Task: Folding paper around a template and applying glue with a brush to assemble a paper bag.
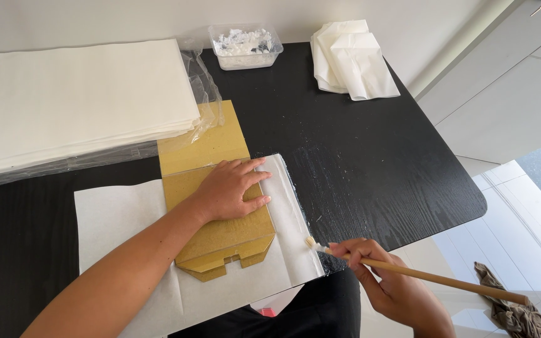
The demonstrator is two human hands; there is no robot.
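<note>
At the desk's (pixel 377 188) near edge, the right hand (pixel 389 281) grips a wooden brush (pixel 408 270), its bristles touching the right margin of a white paper sheet (pixel 120 219). The left hand (pixel 230 188) lies flat and open on a gold cardboard piece (pixel 220 241), pinning it. This looks like pasting; the margin needs an even coat. A paste tub (pixel 245 47) sits at the far edge.
</note>
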